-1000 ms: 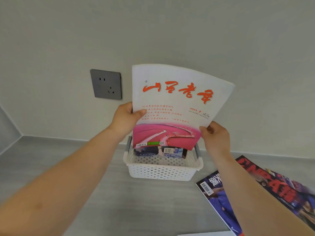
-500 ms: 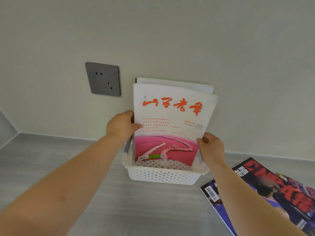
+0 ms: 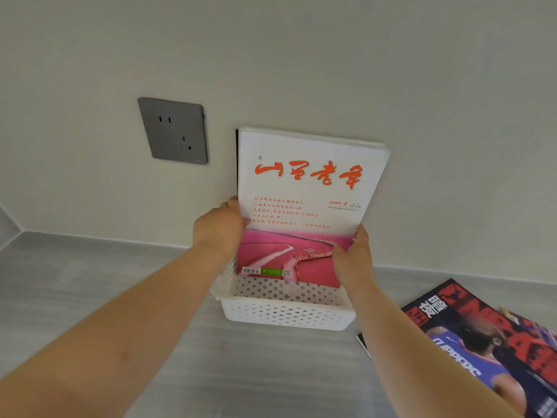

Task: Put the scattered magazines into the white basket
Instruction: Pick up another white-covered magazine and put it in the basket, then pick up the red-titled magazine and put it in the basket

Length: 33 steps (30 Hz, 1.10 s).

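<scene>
My left hand (image 3: 218, 229) grips the left edge of the white magazine (image 3: 304, 200), which stands upright in the white basket (image 3: 286, 315). My right hand (image 3: 352, 254) grips its right edge. A grey socket (image 3: 173, 131) sits on the wall to the left, and a sports magazine (image 3: 482, 342) lies on the counter to the right.

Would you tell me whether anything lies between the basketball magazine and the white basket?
Nothing visible on the counter separates the basketball magazine from the white basket; only the right forearm crosses that gap, right hand gripping the upright magazine.
</scene>
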Each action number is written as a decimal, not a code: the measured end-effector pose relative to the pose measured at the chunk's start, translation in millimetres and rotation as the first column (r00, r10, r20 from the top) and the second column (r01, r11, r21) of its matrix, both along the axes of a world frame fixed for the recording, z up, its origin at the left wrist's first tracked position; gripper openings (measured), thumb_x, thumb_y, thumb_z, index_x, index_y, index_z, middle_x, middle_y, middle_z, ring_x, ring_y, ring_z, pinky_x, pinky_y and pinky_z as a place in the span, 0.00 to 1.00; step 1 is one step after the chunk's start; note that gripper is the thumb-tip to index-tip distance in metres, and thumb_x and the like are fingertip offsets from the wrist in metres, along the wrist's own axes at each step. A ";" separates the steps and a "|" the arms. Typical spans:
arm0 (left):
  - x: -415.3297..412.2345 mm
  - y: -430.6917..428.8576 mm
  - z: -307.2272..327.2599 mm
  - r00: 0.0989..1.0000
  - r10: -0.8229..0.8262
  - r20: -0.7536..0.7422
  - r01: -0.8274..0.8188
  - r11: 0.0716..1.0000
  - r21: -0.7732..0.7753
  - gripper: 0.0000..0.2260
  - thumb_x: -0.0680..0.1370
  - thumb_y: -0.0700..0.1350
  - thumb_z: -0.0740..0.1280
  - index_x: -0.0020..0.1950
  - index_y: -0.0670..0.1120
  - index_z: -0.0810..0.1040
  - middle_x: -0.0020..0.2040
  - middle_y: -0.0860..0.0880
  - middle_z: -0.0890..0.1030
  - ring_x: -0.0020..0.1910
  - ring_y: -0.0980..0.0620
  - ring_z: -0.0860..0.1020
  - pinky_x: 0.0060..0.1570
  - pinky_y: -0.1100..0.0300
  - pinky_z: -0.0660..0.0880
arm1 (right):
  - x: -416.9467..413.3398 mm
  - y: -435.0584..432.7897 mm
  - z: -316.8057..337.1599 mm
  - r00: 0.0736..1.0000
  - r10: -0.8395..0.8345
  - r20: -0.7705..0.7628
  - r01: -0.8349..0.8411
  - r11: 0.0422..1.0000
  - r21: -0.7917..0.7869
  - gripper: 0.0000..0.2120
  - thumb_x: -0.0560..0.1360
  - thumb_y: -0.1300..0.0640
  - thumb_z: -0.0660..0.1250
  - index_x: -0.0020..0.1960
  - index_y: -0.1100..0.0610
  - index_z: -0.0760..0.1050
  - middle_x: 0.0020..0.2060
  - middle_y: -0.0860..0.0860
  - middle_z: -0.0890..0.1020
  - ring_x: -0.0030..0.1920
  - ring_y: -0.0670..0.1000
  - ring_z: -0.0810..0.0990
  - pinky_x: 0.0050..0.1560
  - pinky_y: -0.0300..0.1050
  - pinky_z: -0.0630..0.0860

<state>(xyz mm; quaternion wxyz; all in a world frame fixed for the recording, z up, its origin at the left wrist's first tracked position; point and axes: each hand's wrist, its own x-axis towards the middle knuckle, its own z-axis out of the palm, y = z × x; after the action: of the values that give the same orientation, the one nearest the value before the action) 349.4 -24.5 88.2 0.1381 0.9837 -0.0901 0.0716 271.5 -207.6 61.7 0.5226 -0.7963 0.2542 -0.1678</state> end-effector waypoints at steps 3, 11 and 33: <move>-0.2 1.1 -6.0 0.994 -0.025 -0.109 -0.004 0.965 -0.262 0.15 0.78 0.45 0.57 0.64 0.42 0.63 0.58 0.41 0.77 0.54 0.40 0.76 0.44 0.54 0.69 | 0.5 -2.4 -3.8 1.000 0.023 -0.009 -0.023 1.000 0.003 0.28 0.72 0.69 0.56 0.70 0.54 0.56 0.62 0.54 0.73 0.55 0.55 0.74 0.55 0.54 0.75; -21.5 6.0 -11.2 0.961 -0.087 -0.261 -0.105 0.761 -0.641 0.22 0.77 0.45 0.60 0.70 0.43 0.60 0.68 0.43 0.70 0.64 0.43 0.71 0.61 0.51 0.69 | -18.9 -9.6 1.8 0.996 0.085 0.018 -0.084 0.996 -0.032 0.27 0.74 0.65 0.58 0.70 0.53 0.56 0.67 0.53 0.68 0.61 0.53 0.71 0.59 0.48 0.69; -319.0 130.2 -93.6 0.856 0.098 -0.508 -0.236 0.948 -0.215 0.27 0.74 0.47 0.64 0.70 0.49 0.57 0.64 0.48 0.73 0.64 0.47 0.70 0.67 0.51 0.64 | -295.2 108.8 -85.0 0.771 0.347 -0.535 -0.630 0.542 -0.557 0.34 0.73 0.40 0.53 0.73 0.56 0.50 0.73 0.59 0.55 0.72 0.55 0.31 0.58 0.35 0.17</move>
<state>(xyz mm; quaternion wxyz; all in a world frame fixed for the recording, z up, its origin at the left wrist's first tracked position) 30.4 105.7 -5.3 0.2820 0.9454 0.0450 -0.1571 -23.7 -98.8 -23.3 0.1429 -0.9880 0.0233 0.0529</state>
